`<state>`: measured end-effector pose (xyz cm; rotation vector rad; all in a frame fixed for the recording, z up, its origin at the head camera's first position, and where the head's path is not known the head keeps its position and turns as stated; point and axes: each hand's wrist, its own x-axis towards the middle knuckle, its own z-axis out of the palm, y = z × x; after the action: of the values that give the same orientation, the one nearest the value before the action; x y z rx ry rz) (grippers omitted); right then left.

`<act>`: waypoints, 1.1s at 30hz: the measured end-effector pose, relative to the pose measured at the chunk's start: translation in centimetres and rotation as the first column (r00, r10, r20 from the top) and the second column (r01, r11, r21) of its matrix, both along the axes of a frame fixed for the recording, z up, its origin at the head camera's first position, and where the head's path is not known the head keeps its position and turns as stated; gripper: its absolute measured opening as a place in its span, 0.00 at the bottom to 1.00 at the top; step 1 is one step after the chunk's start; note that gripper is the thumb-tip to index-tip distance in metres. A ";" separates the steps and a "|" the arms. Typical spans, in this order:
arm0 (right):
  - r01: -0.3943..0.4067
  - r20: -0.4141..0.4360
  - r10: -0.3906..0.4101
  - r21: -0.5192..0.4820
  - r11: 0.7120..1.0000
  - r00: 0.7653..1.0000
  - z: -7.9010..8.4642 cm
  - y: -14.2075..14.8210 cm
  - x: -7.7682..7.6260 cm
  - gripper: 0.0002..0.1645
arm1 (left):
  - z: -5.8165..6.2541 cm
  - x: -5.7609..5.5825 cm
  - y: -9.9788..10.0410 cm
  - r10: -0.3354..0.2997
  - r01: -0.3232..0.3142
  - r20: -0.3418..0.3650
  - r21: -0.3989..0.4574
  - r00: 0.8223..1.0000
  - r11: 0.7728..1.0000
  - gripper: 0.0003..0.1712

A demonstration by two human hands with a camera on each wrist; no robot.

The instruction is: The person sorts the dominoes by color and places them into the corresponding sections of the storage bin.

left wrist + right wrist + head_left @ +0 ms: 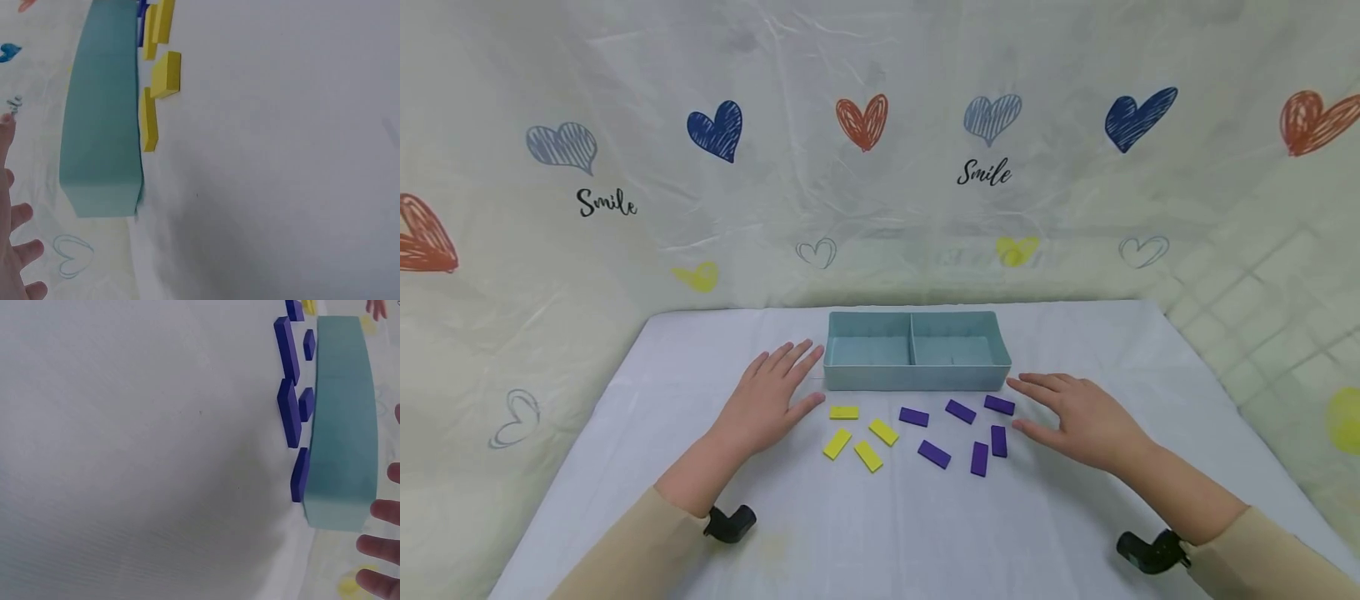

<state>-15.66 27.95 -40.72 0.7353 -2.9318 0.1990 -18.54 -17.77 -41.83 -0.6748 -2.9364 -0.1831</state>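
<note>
A blue-green box (pixel 917 379) with two compartments stands toward the back of the table. Both compartments show only their bare floors. In front of it on the left lie several yellow rectangular blocks (pixel 868 456); several purple blocks (pixel 934 454) are scattered on the right. My left hand (pixel 769 404) is beside the box's left end, fingers spread and extended, holding nothing. On the other side my right hand (pixel 1078 417) reaches toward the box's right front corner with straight fingers, also holding nothing. Whether either hand touches the box or table I cannot tell.
A white cloth covers the table (pixel 880 533). Behind it hangs a pale curtain (pixel 910 208) printed with hearts and the word Smile. Each wrist carries a black camera mount, one at the left cuff (pixel 730 523) and one at the right cuff (pixel 1150 552).
</note>
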 end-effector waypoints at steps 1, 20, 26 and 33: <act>0.004 0.009 -0.004 -0.004 1.000 1.000 0.0 -0.1 0.0 0.36 | 0.1 -0.2 0.1 0.002 -0.002 0.004 0.003 1.000 1.000 0.43; 0.044 0.249 -0.049 0.028 0.999 0.967 -1.1 -1.1 -2.7 0.22 | -0.1 -4.7 1.0 0.058 -0.135 0.303 0.241 0.951 0.961 0.42; 0.006 0.222 -0.018 0.055 0.998 0.975 -1.9 -1.5 -3.1 0.22 | -1.3 -5.9 1.5 0.037 -0.199 0.440 0.328 0.897 0.924 0.44; -0.021 0.218 0.007 0.064 0.998 0.976 -2.0 -1.7 -3.3 0.22 | -2.2 -6.6 1.6 0.033 -0.253 0.504 0.374 0.863 0.892 0.48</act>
<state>-18.97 26.30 -42.76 0.7906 -3.1547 0.1962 -25.17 -16.13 -44.02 -0.3680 -3.2008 -1.1034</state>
